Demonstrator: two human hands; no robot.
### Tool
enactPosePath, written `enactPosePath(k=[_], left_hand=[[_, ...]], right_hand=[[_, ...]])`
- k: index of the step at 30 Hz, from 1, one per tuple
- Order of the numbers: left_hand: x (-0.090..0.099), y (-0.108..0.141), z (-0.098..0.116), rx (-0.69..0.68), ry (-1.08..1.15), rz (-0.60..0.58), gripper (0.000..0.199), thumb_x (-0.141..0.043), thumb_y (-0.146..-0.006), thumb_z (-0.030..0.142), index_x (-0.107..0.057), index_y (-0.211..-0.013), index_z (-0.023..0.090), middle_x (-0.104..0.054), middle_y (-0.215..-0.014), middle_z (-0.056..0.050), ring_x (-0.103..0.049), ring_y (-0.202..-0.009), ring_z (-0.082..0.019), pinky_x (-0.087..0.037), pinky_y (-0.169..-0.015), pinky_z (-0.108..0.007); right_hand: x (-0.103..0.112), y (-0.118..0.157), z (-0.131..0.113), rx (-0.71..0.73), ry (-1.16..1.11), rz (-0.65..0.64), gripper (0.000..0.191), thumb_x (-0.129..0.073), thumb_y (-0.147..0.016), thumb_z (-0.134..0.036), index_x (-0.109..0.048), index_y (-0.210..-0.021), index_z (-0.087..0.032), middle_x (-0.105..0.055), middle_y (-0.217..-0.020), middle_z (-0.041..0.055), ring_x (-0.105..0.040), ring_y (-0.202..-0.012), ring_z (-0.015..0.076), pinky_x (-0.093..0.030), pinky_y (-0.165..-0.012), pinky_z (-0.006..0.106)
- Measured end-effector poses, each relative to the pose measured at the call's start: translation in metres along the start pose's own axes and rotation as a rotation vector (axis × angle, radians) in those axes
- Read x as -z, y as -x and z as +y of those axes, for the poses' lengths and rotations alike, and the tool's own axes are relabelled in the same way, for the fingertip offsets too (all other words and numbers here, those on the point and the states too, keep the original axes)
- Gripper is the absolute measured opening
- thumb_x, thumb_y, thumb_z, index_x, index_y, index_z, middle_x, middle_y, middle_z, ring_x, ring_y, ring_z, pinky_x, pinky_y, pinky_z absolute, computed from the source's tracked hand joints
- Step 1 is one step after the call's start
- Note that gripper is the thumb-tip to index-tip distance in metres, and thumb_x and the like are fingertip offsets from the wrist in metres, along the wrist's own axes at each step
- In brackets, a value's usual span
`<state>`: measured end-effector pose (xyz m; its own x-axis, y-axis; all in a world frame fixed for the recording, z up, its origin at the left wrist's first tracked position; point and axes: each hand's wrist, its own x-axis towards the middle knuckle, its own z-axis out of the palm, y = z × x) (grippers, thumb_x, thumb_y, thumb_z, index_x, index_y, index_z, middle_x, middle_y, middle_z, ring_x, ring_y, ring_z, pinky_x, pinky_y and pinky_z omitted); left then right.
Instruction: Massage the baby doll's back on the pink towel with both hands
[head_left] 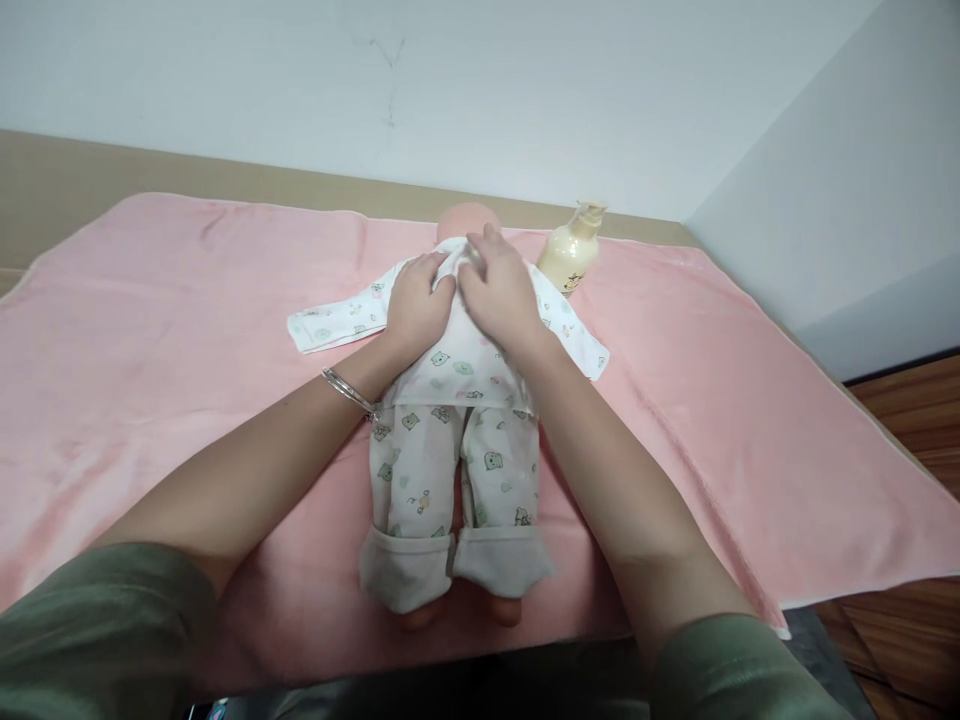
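Blanket (150, 400): pink, creased at left. I judge that a sideways push could ruck it and drag its load out of line.

Left sleeve (337, 325): laid outward. Uneven tension from the shoulder could twist it.

Bangle (349, 392): on the left wrist. In my assessment it could snag cloth on a pull toward me.

Left hand (420, 305): palm down on the shirt (469, 375), thumb apart from the fingers. I cannot tell whether it grips cloth.

Trousers (420, 465): turned up at the ankles. The loose cuffs could unroll if rubbed.

Doll (469, 218): lies on the blanket between both forearms, feet toward me. Excess pressure near the neck could tilt its head.

Right hand (504, 290): at the collar, narrow gap between thumb and forefinger. I cannot confirm a pinch. Overpulling could stretch the neckline.

Bottle (566, 258): just beyond the right sleeve (581, 340). An outward sweep of that hand could topple it.
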<state>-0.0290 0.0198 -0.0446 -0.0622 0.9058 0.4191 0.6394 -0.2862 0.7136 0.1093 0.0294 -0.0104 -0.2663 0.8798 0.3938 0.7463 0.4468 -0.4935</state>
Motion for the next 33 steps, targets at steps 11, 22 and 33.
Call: enactPosePath(k=[11,22,33], left_hand=[[0.004,0.004,0.005,0.023,0.023,-0.002,0.035,-0.043,-0.09,0.024,-0.072,-0.11,0.022,-0.076,-0.124,-0.008,-0.066,-0.121,-0.028,-0.052,-0.116,-0.047],[0.007,0.013,0.032,0.043,-0.161,-0.181,0.061,-0.048,-0.094,0.039,-0.052,-0.152,0.02,-0.048,-0.164,-0.014,-0.035,-0.16,-0.04,-0.023,-0.139,-0.06],[-0.003,0.001,0.089,0.049,0.454,-0.327,0.065,-0.017,-0.106,0.054,-0.052,-0.153,0.026,-0.053,-0.163,-0.005,-0.043,-0.16,-0.028,-0.037,-0.135,-0.051]], right_hand=[[0.024,0.001,-0.009,-0.002,-0.023,-0.137,0.045,-0.046,-0.098,-0.024,-0.067,-0.138,-0.016,-0.059,-0.159,0.0116,-0.049,-0.155,0.0331,-0.037,-0.133,0.057],[0.112,-0.005,0.006,-0.126,-0.158,0.376,0.05,-0.045,-0.094,-0.024,-0.063,-0.141,-0.026,-0.058,-0.16,-0.0019,-0.042,-0.16,0.019,-0.034,-0.137,0.041],[0.117,-0.01,0.029,-0.215,0.003,0.321,0.065,-0.034,-0.102,-0.047,-0.047,-0.16,-0.022,-0.034,-0.176,0.0018,-0.023,-0.169,0.021,-0.028,-0.14,0.043]])
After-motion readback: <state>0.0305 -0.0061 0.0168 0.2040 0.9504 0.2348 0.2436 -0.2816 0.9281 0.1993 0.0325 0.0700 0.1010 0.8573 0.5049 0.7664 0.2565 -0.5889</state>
